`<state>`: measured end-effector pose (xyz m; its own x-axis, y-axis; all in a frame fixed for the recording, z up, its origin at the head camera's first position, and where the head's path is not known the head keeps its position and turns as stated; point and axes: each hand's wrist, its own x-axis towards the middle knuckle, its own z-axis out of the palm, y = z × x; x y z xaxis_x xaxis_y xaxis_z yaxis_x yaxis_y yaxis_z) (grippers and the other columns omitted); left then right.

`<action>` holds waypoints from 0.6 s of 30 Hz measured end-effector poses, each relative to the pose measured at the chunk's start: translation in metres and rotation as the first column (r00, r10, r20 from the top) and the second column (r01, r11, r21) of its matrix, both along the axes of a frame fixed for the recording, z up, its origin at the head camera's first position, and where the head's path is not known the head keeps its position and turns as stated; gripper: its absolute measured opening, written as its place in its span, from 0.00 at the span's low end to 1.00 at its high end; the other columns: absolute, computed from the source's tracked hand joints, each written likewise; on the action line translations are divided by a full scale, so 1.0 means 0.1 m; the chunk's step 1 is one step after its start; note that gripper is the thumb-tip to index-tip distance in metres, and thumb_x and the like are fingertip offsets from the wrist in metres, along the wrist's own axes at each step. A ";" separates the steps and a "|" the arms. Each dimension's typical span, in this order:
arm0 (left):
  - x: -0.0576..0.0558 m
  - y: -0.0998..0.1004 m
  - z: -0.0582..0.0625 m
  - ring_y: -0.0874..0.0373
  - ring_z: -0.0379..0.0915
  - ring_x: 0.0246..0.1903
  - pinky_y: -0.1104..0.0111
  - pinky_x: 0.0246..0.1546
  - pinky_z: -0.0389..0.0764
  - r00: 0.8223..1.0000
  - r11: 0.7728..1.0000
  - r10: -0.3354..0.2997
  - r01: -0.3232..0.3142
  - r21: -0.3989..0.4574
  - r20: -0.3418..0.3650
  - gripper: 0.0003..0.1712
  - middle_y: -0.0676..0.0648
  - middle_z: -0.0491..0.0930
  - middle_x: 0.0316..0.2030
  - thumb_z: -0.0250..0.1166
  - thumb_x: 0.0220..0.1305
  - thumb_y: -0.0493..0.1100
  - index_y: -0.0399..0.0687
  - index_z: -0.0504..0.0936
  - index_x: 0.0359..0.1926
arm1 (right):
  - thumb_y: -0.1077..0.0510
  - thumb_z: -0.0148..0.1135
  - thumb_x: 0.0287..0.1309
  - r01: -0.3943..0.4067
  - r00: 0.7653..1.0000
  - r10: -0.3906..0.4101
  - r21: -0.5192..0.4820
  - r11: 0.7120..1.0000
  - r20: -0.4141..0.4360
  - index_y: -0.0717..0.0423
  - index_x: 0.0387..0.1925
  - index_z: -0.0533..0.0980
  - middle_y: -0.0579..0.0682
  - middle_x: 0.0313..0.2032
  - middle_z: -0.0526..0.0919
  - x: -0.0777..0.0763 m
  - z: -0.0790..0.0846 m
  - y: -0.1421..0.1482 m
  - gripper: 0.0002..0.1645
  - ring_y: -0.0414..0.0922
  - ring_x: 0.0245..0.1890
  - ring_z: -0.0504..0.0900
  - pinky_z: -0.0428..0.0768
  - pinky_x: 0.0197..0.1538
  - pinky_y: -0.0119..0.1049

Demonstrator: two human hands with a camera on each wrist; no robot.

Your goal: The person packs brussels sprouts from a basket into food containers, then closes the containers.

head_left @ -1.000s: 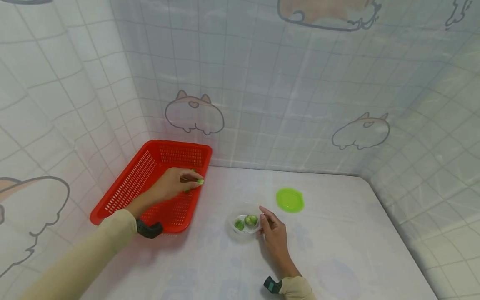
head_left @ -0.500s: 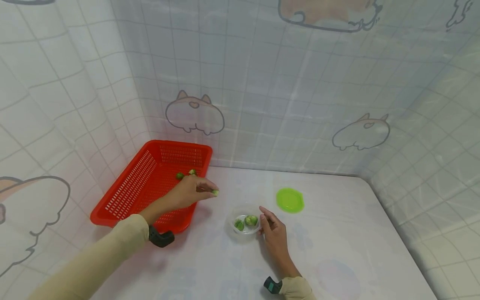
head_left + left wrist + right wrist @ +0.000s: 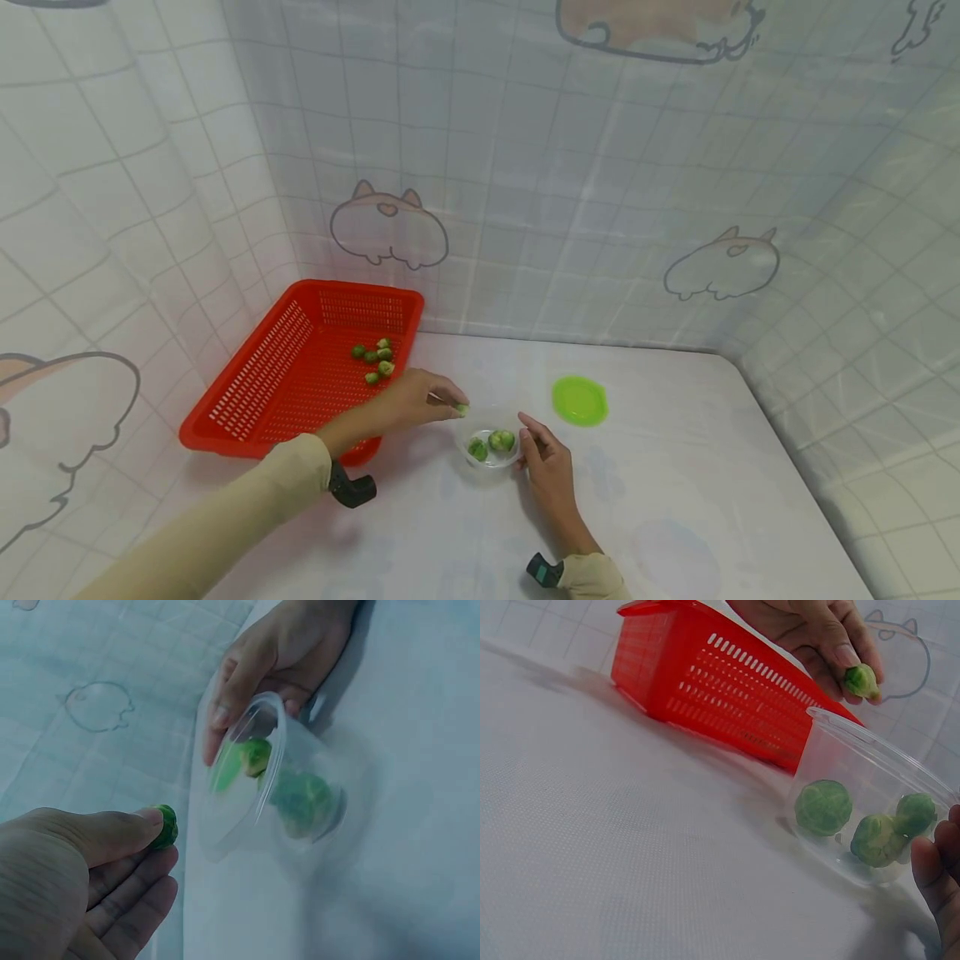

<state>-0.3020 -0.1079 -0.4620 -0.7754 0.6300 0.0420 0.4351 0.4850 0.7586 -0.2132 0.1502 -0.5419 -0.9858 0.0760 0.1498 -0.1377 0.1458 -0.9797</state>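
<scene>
My left hand (image 3: pixel 416 400) pinches a small green Brussels sprout (image 3: pixel 861 681) between thumb and fingertips, just beside and above the rim of a clear round plastic tub (image 3: pixel 489 464). The tub stands upright on the table. Several Brussels sprouts (image 3: pixel 823 808) lie at its bottom, as the right wrist view shows through its wall. My right hand (image 3: pixel 551 471) holds the tub's right side at the rim, with thumb and fingers curved against it. In the left wrist view the held sprout (image 3: pixel 165 826) is partly covered by the thumb.
A red perforated basket (image 3: pixel 300 375) stands at the left, with several more sprouts (image 3: pixel 371 357) near its right wall. A bright green lid (image 3: pixel 581 401) lies behind and to the right of the tub. Patterned sheeting (image 3: pixel 525 208) rises behind the table (image 3: pixel 675 458).
My left hand has come out of the basket and moved right and nearer with the Brussels sprout, up to the tub. The right hand and the tub have stayed in place.
</scene>
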 end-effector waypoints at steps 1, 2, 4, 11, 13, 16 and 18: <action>0.01 0.03 -0.01 0.62 0.83 0.46 0.68 0.48 0.84 1.000 1.000 -0.002 0.002 -0.012 0.000 0.11 0.58 0.87 0.42 0.72 0.63 0.40 0.51 0.89 0.46 | 0.59 0.57 0.73 0.000 1.000 0.000 0.000 1.000 -0.002 0.61 0.62 0.76 0.61 0.31 0.80 0.00 0.00 0.00 0.20 0.54 0.25 0.80 0.82 0.31 0.36; 0.02 0.05 -0.01 0.62 0.83 0.45 0.68 0.48 0.84 1.000 1.000 -0.008 0.008 -0.019 0.000 0.10 0.58 0.87 0.42 0.72 0.62 0.40 0.51 0.89 0.46 | 0.59 0.57 0.73 0.001 1.000 -0.001 0.000 1.000 -0.003 0.61 0.62 0.76 0.62 0.31 0.80 0.00 0.00 0.00 0.20 0.54 0.25 0.80 0.82 0.31 0.36; 0.03 0.10 -0.02 0.64 0.82 0.45 0.69 0.48 0.83 1.000 0.999 -0.012 0.012 -0.032 0.010 0.11 0.59 0.87 0.42 0.72 0.62 0.40 0.50 0.89 0.46 | 0.59 0.56 0.73 0.003 1.000 -0.003 0.005 1.000 0.001 0.60 0.62 0.77 0.63 0.32 0.80 0.00 0.01 -0.01 0.20 0.55 0.26 0.80 0.82 0.31 0.36; 0.06 0.21 -0.08 0.65 0.82 0.44 0.69 0.49 0.83 0.998 0.998 -0.056 0.056 -0.017 0.026 0.11 0.59 0.87 0.42 0.72 0.62 0.38 0.49 0.89 0.46 | 0.59 0.56 0.73 0.002 1.000 -0.003 0.026 1.000 0.006 0.52 0.61 0.78 0.67 0.35 0.80 0.01 0.02 -0.01 0.18 0.60 0.28 0.79 0.82 0.31 0.37; 0.07 0.24 -0.09 0.65 0.82 0.44 0.69 0.49 0.83 0.997 0.998 -0.067 0.068 -0.018 0.027 0.11 0.59 0.87 0.42 0.72 0.62 0.38 0.49 0.89 0.46 | 0.59 0.56 0.73 0.003 1.000 -0.003 0.027 1.000 0.001 0.54 0.61 0.78 0.68 0.35 0.80 0.01 0.03 -0.01 0.18 0.60 0.27 0.79 0.82 0.31 0.37; 0.10 0.30 -0.11 0.66 0.82 0.44 0.70 0.49 0.83 0.996 0.996 -0.078 0.079 -0.032 0.031 0.11 0.59 0.87 0.42 0.72 0.63 0.38 0.49 0.89 0.47 | 0.59 0.56 0.73 0.003 1.000 -0.003 0.021 1.000 0.004 0.57 0.61 0.77 0.69 0.35 0.80 0.01 0.02 -0.01 0.19 0.58 0.26 0.80 0.82 0.31 0.37; 0.13 0.34 -0.11 0.66 0.82 0.44 0.70 0.50 0.82 0.996 0.996 -0.079 0.081 -0.047 0.046 0.11 0.59 0.87 0.43 0.72 0.63 0.39 0.50 0.89 0.47 | 0.59 0.56 0.74 0.001 1.000 -0.001 0.019 1.000 0.003 0.59 0.62 0.77 0.69 0.35 0.80 0.00 0.02 0.00 0.20 0.57 0.26 0.80 0.82 0.30 0.37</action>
